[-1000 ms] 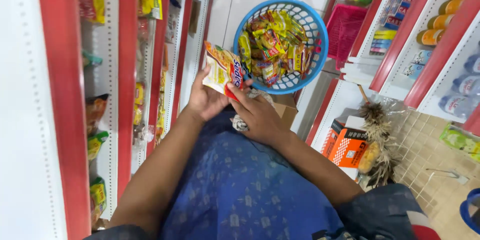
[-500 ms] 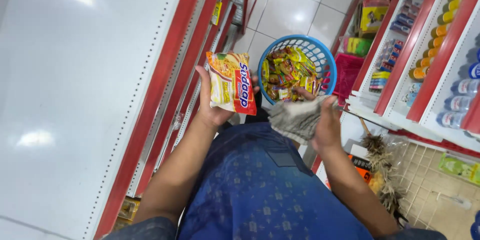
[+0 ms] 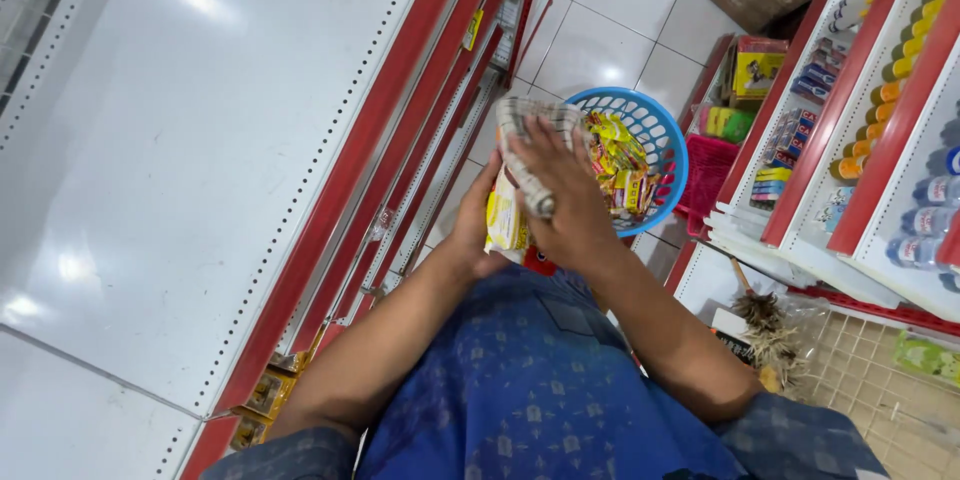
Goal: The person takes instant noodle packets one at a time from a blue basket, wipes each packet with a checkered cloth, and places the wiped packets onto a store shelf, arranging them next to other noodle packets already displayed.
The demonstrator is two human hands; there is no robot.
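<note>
Both forearms bare, extended forward, converging. Left hand (image 3: 478, 230) below, fingers curled closed in grip. Right hand (image 3: 560, 190) just above, palm down, fingers spread, pressing.

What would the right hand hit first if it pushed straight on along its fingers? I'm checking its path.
Probably the checked cloth under the right hand already; beyond it, the blue basket, though depth is unclear.

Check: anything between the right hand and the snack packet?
Yes. A checked cloth lies under the right hand, pressed over the yellow packet that the left hand holds from behind. The blue basket sits apart, beyond them.
</note>
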